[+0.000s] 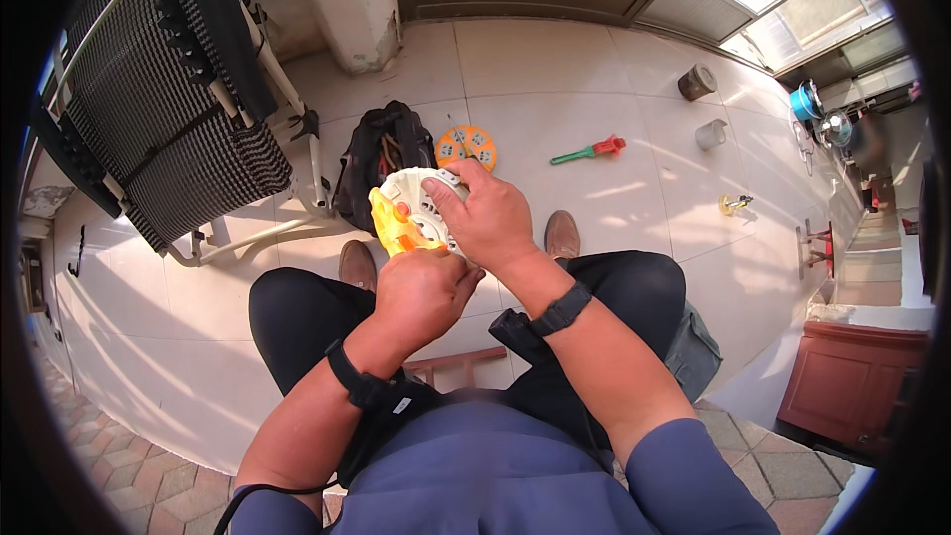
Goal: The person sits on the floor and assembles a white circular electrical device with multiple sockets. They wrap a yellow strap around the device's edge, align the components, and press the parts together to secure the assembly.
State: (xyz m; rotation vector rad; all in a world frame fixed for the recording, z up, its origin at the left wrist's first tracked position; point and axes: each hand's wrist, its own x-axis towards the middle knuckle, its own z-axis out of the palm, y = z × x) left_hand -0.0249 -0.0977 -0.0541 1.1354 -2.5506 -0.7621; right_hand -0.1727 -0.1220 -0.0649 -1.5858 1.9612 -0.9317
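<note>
Together, left hand (421,287) and right hand (492,218) grip a rounded, dark-spotted cream-and-yellow piece (417,214).

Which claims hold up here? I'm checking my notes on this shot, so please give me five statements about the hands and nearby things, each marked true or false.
1. The left hand and right hand are both at the yellow-and-white part. True.
2. The chair stands on the picture's right. False: it is on the left.
3. The orange disc lies between the black bag and the green-and-red tool. True.
4. Only one wrist wears a black band. False: both do.
5. The green-and-red tool is in the right hand. False: it lies on the floor.
</note>
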